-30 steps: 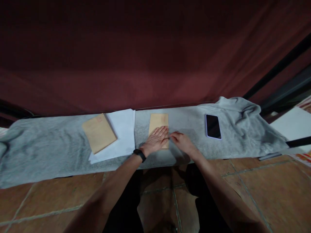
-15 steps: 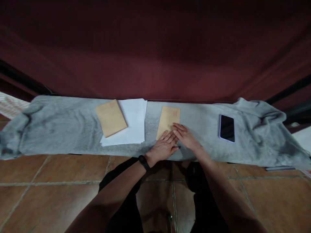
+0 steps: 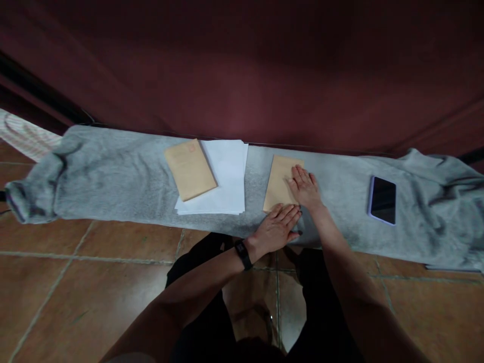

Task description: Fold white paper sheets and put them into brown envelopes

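Nearest are the tiled floor (image 3: 41, 307) and the person's dark trousers (image 3: 194, 254), short of the near edge of the grey-draped bench (image 3: 109, 176). At that edge, right of its middle, the left hand (image 3: 275, 234), a black band (image 3: 243, 253) on its wrist, lies palm down; its fingers are stretched out and side by side, thumb apart, tips over the near side of a brown envelope (image 3: 277, 180), with nothing gripped. The envelope lies flat, its long sides running from near the bench's near edge towards the far edge. It looks like thin paper: probably light, bendy, quick to crease and apt to slide; whether anything is inside cannot be told. Its uncovered left side or far left corner would seem the easiest hold, pinched gently. The right hand (image 3: 305, 189) rests flat across its right side, fingers straight and slightly spread towards the far right corner, thumb out over the paper, closed on nothing. Towards the bench's right end, well apart, lies a phone (image 3: 382, 200) in a purple case. Left of the hands, white sheets (image 3: 229, 174) carry a second envelope (image 3: 191, 169), set askew; beyond the far edge hangs dark red fabric (image 3: 242, 91)
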The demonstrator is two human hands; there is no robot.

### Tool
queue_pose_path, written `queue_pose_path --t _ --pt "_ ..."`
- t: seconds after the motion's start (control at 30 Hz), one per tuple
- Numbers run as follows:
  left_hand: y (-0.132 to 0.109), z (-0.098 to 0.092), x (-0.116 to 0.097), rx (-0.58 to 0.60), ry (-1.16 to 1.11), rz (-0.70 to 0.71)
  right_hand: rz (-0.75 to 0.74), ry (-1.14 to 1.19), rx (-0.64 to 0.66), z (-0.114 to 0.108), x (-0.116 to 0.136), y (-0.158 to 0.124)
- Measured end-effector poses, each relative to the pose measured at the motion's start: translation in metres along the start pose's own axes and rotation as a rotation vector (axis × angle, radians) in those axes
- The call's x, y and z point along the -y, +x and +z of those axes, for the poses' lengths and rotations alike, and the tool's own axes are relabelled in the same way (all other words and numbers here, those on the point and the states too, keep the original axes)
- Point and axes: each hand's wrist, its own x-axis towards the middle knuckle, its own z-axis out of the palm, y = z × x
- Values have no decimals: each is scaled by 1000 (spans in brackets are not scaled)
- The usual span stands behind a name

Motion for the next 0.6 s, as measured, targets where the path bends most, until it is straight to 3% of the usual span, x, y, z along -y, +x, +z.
queue_pose_path --t 0.27,0.6 --pt "-9 -6 2 8 8 39 -66 -69 -12 4 1 -3" --pt "-12 -2 11 -35 -74 69 -202 -35 200 -12 6 -28"
